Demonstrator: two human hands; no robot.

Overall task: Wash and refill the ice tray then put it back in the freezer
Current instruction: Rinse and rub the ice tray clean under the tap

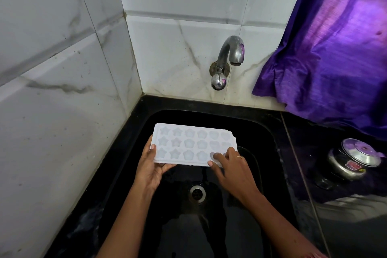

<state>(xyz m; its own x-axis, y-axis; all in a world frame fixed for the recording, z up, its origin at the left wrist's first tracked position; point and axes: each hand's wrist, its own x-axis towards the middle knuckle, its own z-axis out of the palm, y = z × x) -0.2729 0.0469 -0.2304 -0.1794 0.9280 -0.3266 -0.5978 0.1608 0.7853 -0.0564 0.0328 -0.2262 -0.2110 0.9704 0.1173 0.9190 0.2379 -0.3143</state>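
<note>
The white ice tray [192, 144] sits level above the black sink [270, 153], under the wall tap [230, 52], with the left grip [150, 166] clasping its near-left corner and the right grip [232, 168] apparently pinching its near-right corner, fingers on top.

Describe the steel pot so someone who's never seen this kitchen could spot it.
Start at the black sink under the wall tap. On the counter to its right, below the purple curtain, sits the steel pot. It's the only shiny lidded vessel, with a red label.
</note>
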